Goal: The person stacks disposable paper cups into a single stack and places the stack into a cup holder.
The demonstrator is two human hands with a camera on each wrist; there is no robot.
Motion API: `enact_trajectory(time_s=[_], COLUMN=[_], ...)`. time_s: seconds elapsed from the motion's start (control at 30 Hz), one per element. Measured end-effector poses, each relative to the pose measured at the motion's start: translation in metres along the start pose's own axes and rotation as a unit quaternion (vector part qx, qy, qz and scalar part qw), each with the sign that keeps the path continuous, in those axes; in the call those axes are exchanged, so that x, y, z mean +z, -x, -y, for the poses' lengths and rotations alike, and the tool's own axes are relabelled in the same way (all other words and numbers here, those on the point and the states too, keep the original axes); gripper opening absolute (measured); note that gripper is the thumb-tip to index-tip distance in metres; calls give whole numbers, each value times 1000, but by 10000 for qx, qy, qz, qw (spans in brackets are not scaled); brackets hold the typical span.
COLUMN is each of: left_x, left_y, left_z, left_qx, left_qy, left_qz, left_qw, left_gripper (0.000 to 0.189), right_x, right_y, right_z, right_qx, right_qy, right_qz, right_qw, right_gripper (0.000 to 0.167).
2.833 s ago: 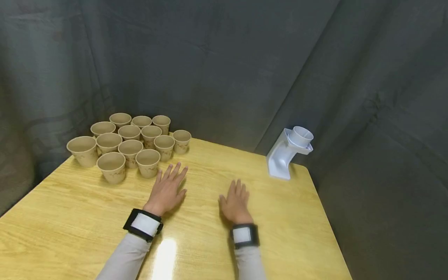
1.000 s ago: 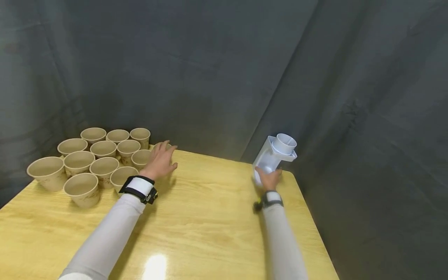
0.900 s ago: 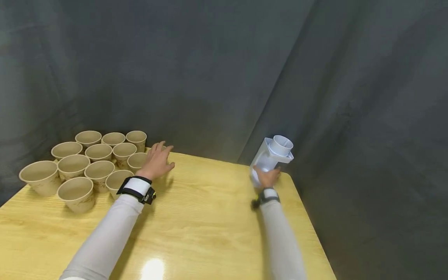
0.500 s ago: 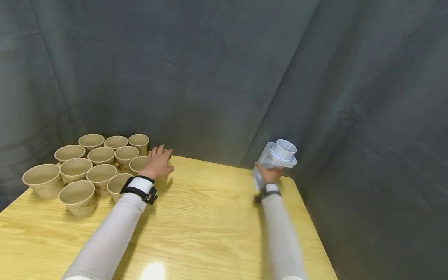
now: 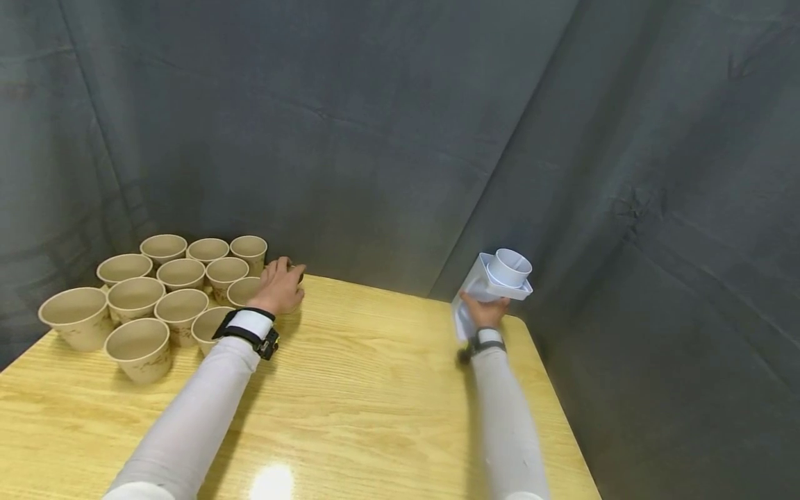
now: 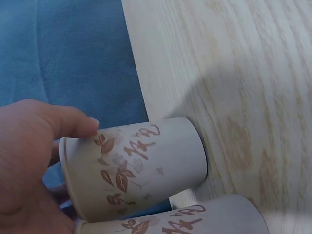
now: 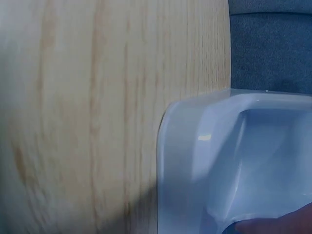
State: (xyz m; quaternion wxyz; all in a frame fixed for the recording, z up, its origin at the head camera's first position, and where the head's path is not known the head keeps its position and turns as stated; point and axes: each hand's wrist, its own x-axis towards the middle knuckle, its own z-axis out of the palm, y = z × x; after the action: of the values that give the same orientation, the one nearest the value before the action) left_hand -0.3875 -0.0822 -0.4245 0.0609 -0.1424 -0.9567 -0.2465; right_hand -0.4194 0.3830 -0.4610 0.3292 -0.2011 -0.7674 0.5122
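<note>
My left hand (image 5: pixel 281 286) reaches over the right end of a group of beige paper cups. In the left wrist view it holds one paper cup (image 6: pixel 141 168) at the rim, with a digit on the outer wall and other fingers by the mouth. That cup stands upright, printed with brown leaves and lettering; the head view mostly hides it behind the hand. At the far right, my right hand (image 5: pixel 489 312) grips the stem of a white plastic stand (image 5: pixel 480 272), just below its round top collar (image 5: pixel 509 267). The right wrist view shows the stand's hollow base (image 7: pixel 183 161) on the table.
Several more paper cups (image 5: pixel 139 351) stand upright in close rows on the left, one (image 6: pixel 195 219) right beside the held cup. The wooden table (image 5: pixel 362 389) ends at a dark curtain (image 5: pixel 350 139) behind and on the right.
Both hands have gone forward from over the table's middle, the left to the end cup, the right to the stand. Lately the left fingers have closed on the cup; the right has moved up the stem.
</note>
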Motion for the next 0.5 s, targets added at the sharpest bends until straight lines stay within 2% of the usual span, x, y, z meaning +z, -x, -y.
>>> enact_trajectory(time_s=[0.17, 0.33, 0.5], left_x=[1, 0, -1], left_y=[1, 4, 4], left_z=[0, 0, -9], left_qx=[126, 321, 617], left_qy=[49, 228, 646], left_qz=[-7, -16, 91], left_qw=[9999, 9992, 9960], left_gripper=[48, 52, 58], right_x=[-1, -2, -9], right_y=[0, 0, 9], right_z=[1, -8, -2], right_qx=[-263, -365, -627], right_qy=[-244, -366, -329], right_qz=[-102, -61, 26], right_qw=[9993, 9986, 9975], right_gripper=[99, 97, 90])
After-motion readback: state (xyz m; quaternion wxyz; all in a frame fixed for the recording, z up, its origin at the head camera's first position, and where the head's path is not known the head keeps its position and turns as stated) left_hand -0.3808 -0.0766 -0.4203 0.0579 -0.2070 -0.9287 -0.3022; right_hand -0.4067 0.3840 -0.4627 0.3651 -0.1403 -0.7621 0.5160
